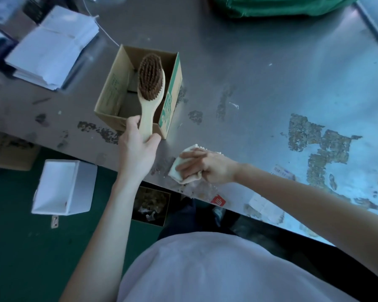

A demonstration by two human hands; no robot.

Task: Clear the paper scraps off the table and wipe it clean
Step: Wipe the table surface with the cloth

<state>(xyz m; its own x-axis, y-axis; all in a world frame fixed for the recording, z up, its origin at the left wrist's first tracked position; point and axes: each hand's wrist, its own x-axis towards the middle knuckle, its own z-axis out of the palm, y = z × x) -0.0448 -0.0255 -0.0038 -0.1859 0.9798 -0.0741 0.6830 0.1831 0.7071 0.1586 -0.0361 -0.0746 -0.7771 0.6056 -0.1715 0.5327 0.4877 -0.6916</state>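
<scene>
My left hand point(138, 144) grips the handle of a wooden brush point(151, 83), bristles up, its head over an open cardboard box point(109, 92) on the grey metal table point(260, 73). My right hand point(205, 165) presses a pale cloth point(183, 173) flat on the table near its front edge. Small paper scraps point(234, 105) and crumbs lie on the table surface. Worn, flaky patches point(314, 144) mark the table at the right.
A stack of white paper point(52, 51) lies at the back left. A green bag point(282, 5) sits at the far edge. On the green floor stand a white box point(63, 188) and a dark bin with scraps point(151, 205). Labels point(282, 173) stick near the table's front edge.
</scene>
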